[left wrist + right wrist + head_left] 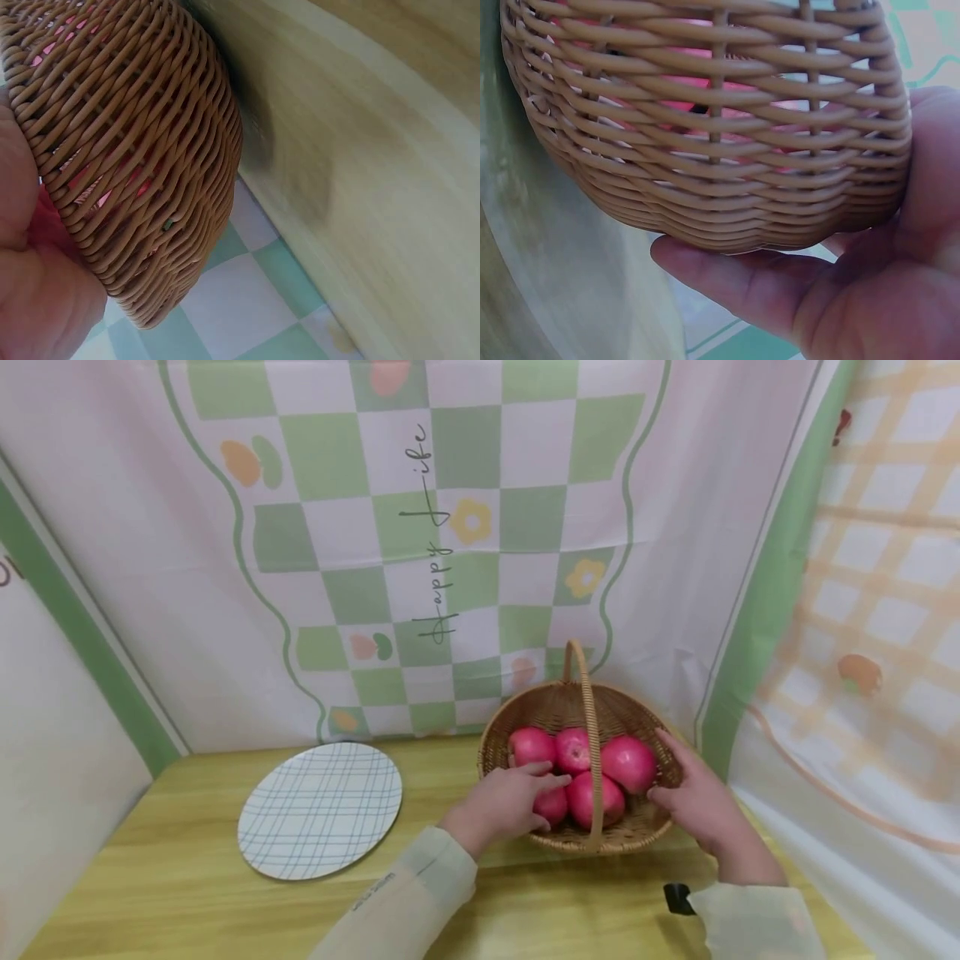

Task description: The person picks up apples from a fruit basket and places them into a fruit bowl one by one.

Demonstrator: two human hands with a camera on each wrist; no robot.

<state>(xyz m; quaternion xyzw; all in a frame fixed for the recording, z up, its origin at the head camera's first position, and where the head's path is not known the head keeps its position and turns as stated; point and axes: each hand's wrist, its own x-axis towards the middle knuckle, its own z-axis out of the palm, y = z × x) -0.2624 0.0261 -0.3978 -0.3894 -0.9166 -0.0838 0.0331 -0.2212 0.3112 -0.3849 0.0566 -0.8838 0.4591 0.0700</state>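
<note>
Pinkish-red apples, brown woven basket, white plate with blue grid, green-and-white checked cloth

Brown woven basket, arched handle upright, five glossy pink-red apples inside

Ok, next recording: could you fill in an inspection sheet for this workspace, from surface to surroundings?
Surface: wood-grain table.
Job's things: wicker basket holding five visible red apples.
Clutter: plaid plate or mat, left of basket; black object beside right sleeve.
Hands: left hand, thumb and fingers around the front-left apple; right hand, touching the basket's right rim.
Cables: nothing seen.
Surroundings: patterned cloth behind, orange-checked cloth on the right.
</note>
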